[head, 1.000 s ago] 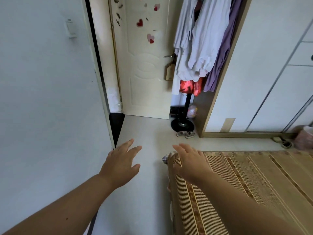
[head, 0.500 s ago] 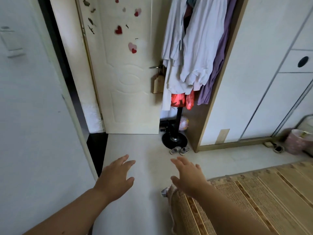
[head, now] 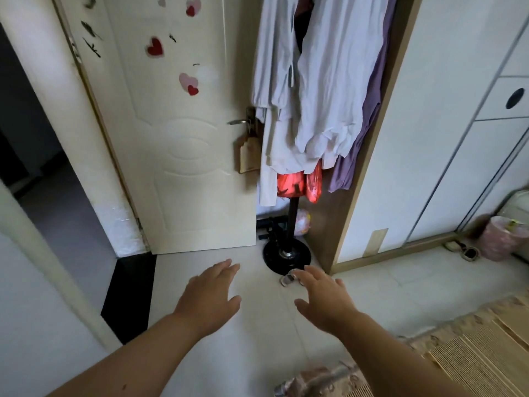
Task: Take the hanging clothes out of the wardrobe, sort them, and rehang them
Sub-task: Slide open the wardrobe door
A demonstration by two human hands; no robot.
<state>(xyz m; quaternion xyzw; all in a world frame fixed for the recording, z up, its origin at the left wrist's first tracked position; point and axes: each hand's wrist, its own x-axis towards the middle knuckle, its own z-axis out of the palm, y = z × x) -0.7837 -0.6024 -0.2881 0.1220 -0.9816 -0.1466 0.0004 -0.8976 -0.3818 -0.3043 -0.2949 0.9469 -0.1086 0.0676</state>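
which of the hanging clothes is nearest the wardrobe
The purple garment, rightmost on the stand, alongside the wardrobe edge; the pale shirts hang left of it, the red item lower down.

Cloth, metal, gloss paint
Crumpled matt shirts (head: 323, 81) hang above the black metal stand base (head: 273, 253); left of it, a glossy door (head: 186, 167).

We note bare floor (head: 257, 325) open in front of the stand base (head: 287, 255). Left of it stands the door (head: 183, 167), right the wardrobe (head: 423, 156). Clothes (head: 323, 96) hang above; small shoes (head: 287, 279) lie just before it.
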